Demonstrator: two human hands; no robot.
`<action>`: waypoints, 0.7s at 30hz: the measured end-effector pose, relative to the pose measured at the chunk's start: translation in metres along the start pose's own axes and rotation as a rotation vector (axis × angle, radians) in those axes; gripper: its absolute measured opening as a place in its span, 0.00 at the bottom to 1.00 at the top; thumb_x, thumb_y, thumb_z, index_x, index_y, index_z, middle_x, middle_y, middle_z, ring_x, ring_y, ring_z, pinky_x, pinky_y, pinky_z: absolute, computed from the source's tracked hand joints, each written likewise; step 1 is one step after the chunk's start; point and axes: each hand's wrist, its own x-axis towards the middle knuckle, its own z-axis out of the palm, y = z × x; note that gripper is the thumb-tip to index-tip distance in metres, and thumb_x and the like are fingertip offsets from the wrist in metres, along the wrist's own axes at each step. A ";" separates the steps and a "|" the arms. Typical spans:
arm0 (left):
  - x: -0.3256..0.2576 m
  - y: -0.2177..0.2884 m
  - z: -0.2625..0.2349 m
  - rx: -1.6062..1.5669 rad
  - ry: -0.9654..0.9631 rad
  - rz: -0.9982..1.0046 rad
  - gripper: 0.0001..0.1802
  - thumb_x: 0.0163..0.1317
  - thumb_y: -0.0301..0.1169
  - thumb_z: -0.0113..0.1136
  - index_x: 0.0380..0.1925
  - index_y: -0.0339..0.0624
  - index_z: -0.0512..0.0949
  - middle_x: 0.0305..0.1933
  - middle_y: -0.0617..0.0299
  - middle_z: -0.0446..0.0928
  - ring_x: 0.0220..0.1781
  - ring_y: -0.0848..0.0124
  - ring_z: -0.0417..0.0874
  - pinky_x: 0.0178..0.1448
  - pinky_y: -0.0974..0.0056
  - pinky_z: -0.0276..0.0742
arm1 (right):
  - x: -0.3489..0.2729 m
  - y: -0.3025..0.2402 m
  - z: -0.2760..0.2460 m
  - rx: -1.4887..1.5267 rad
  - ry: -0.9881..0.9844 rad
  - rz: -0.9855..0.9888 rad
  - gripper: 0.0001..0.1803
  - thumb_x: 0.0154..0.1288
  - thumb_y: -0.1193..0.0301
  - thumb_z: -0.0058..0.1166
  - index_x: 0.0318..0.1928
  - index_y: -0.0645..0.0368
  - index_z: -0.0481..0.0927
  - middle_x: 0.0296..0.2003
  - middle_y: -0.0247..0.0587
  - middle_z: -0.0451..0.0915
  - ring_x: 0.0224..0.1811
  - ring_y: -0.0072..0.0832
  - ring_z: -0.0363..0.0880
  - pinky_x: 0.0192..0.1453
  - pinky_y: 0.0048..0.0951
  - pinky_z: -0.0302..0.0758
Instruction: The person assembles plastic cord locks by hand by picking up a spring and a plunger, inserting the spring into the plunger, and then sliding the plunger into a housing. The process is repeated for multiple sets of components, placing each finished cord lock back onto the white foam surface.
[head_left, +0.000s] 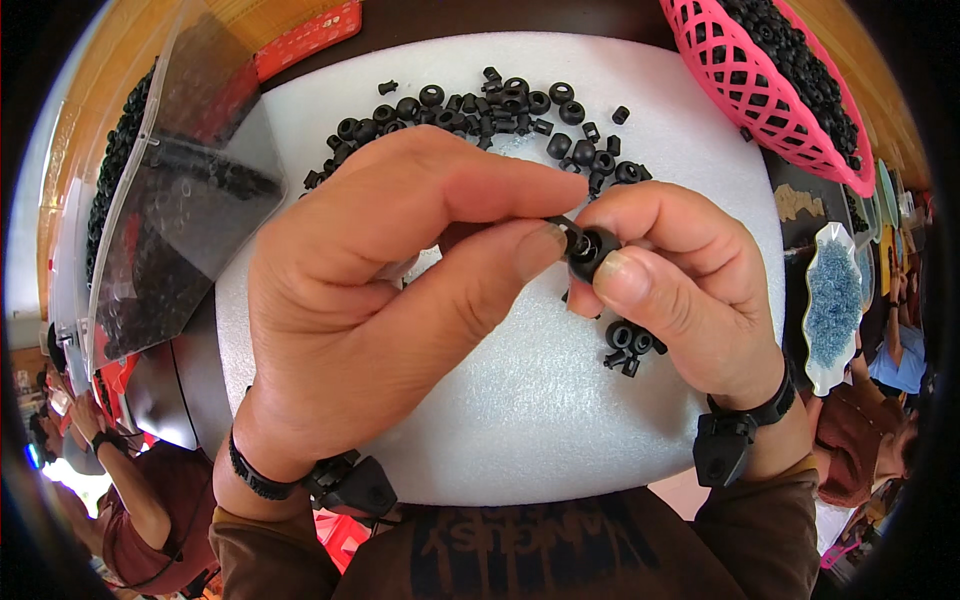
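Observation:
Over the middle of a white foam sheet (480, 420), my two hands meet. A round, hollow black plastic cord-lock body (597, 255) sits between the thumb and fingers of my right hand (700, 290). My left hand (370, 260) pinches a small black plunger (568, 232) at the opening of that body. How deep the plunger goes in is hidden by my fingertips. Behind my hands lies a loose spread of black bodies and plungers (515, 100). A smaller cluster of such parts (630, 340) rests just below my right fingers.
A clear plastic bin (180, 220) with black parts stands at left. At far right is a pink lattice basket (770, 110) of black parts, with a white scalloped dish (815, 375) of small bluish pieces nearer me. Other people (150, 500) sit at both sides.

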 end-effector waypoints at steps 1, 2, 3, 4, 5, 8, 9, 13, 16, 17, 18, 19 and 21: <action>0.000 0.000 0.000 0.003 0.010 0.006 0.09 0.55 0.23 0.58 0.36 0.33 0.80 0.30 0.64 0.72 0.23 0.82 0.68 0.25 0.78 0.62 | 0.000 0.000 0.000 -0.003 0.007 -0.001 0.14 0.63 0.66 0.52 0.44 0.65 0.74 0.30 0.34 0.77 0.33 0.16 0.74 0.40 0.18 0.70; 0.000 -0.001 0.001 0.001 0.008 0.006 0.09 0.55 0.23 0.58 0.36 0.33 0.80 0.30 0.64 0.72 0.23 0.82 0.68 0.25 0.78 0.62 | 0.000 0.000 0.000 -0.003 0.009 -0.001 0.14 0.63 0.66 0.52 0.44 0.65 0.74 0.30 0.34 0.77 0.33 0.16 0.74 0.40 0.18 0.70; 0.000 0.000 0.001 0.005 0.007 -0.005 0.09 0.54 0.23 0.58 0.36 0.33 0.80 0.30 0.64 0.72 0.23 0.82 0.68 0.25 0.78 0.62 | 0.000 0.000 0.000 -0.011 0.007 -0.005 0.14 0.63 0.67 0.52 0.43 0.65 0.74 0.30 0.34 0.77 0.33 0.16 0.74 0.40 0.17 0.70; -0.001 0.000 0.002 0.008 0.007 -0.015 0.09 0.54 0.23 0.58 0.36 0.33 0.80 0.30 0.63 0.72 0.23 0.82 0.68 0.25 0.78 0.62 | -0.001 0.000 0.000 -0.019 0.006 -0.009 0.14 0.63 0.67 0.52 0.43 0.65 0.74 0.30 0.34 0.77 0.33 0.16 0.74 0.40 0.17 0.70; -0.001 0.001 0.001 0.009 0.006 -0.015 0.09 0.54 0.23 0.58 0.36 0.33 0.80 0.30 0.63 0.72 0.23 0.82 0.68 0.25 0.78 0.62 | 0.000 0.000 0.000 -0.018 0.006 -0.010 0.14 0.63 0.67 0.52 0.43 0.65 0.74 0.30 0.34 0.77 0.33 0.16 0.74 0.40 0.17 0.70; -0.001 0.003 -0.001 0.029 -0.015 -0.012 0.09 0.54 0.23 0.58 0.36 0.33 0.80 0.30 0.63 0.72 0.23 0.82 0.68 0.26 0.78 0.62 | 0.001 0.001 -0.002 -0.050 -0.028 -0.044 0.14 0.63 0.67 0.52 0.44 0.65 0.74 0.31 0.34 0.77 0.33 0.16 0.74 0.40 0.17 0.70; 0.000 0.003 -0.001 0.038 -0.020 -0.011 0.09 0.54 0.23 0.58 0.36 0.33 0.80 0.30 0.63 0.72 0.23 0.82 0.68 0.26 0.78 0.62 | 0.000 0.002 -0.002 -0.066 -0.029 -0.049 0.13 0.63 0.68 0.52 0.44 0.65 0.74 0.31 0.34 0.77 0.34 0.16 0.74 0.40 0.17 0.70; -0.001 0.003 0.001 0.059 -0.013 -0.010 0.09 0.55 0.23 0.58 0.36 0.33 0.79 0.31 0.63 0.72 0.24 0.82 0.69 0.26 0.78 0.63 | -0.001 0.001 -0.003 -0.100 -0.025 -0.035 0.13 0.64 0.68 0.51 0.44 0.65 0.74 0.32 0.34 0.77 0.34 0.16 0.74 0.40 0.17 0.70; -0.001 0.007 -0.002 0.117 -0.046 -0.004 0.09 0.55 0.23 0.58 0.36 0.33 0.79 0.32 0.63 0.72 0.24 0.82 0.69 0.27 0.78 0.63 | -0.001 0.002 -0.003 -0.109 -0.038 -0.060 0.13 0.64 0.69 0.51 0.44 0.65 0.74 0.32 0.34 0.76 0.34 0.16 0.74 0.40 0.17 0.70; -0.002 0.007 -0.001 0.119 -0.046 -0.005 0.09 0.55 0.23 0.58 0.36 0.33 0.79 0.32 0.63 0.72 0.24 0.82 0.69 0.27 0.78 0.63 | -0.001 0.002 -0.003 -0.108 -0.039 -0.061 0.13 0.64 0.69 0.51 0.44 0.65 0.74 0.32 0.34 0.76 0.34 0.16 0.74 0.40 0.17 0.70; -0.002 0.007 -0.001 0.124 -0.035 0.004 0.09 0.54 0.22 0.58 0.37 0.33 0.79 0.32 0.62 0.72 0.24 0.81 0.69 0.27 0.78 0.64 | -0.001 0.002 -0.003 -0.124 -0.040 -0.060 0.13 0.64 0.69 0.51 0.44 0.65 0.74 0.32 0.34 0.76 0.34 0.16 0.74 0.41 0.17 0.70; -0.003 0.008 0.000 0.130 -0.023 0.012 0.10 0.54 0.22 0.58 0.37 0.33 0.79 0.33 0.62 0.72 0.25 0.81 0.69 0.28 0.78 0.64 | -0.002 0.001 -0.003 -0.140 -0.042 -0.059 0.12 0.64 0.70 0.51 0.44 0.66 0.73 0.33 0.34 0.76 0.35 0.17 0.74 0.41 0.17 0.70; -0.003 0.008 0.000 0.176 -0.033 0.044 0.10 0.54 0.21 0.58 0.38 0.33 0.79 0.34 0.62 0.72 0.26 0.81 0.70 0.28 0.78 0.64 | -0.002 0.002 -0.003 -0.181 -0.037 -0.088 0.12 0.64 0.71 0.50 0.44 0.66 0.73 0.34 0.34 0.75 0.35 0.16 0.73 0.40 0.17 0.69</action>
